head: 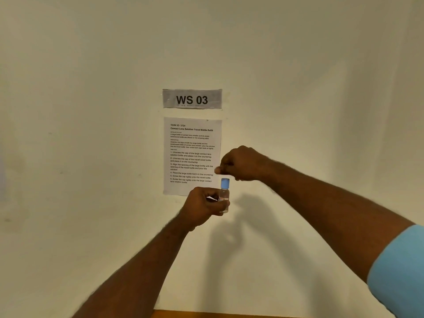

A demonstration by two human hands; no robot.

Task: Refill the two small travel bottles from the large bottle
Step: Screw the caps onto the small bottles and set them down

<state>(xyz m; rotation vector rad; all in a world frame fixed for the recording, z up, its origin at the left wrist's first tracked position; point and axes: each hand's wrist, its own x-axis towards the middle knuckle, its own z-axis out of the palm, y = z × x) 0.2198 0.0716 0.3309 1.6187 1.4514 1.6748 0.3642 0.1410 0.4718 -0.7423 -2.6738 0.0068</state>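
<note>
A small clear travel bottle (224, 195) with a blue cap (225, 183) is held upright in front of the wall, with my left hand (203, 206) gripping its body. My right hand (243, 164) hovers just above and to the right of the cap, its fingers curled together, apart from the cap and with nothing seen in it. Some clear liquid shows inside the bottle. The large bottle and the other small bottle are out of view.
A cream wall fills the view, with a "WS 03" label (192, 99) and a printed task sheet (192, 154) taped on it. A thin strip of orange-brown tabletop (229, 314) shows at the bottom edge.
</note>
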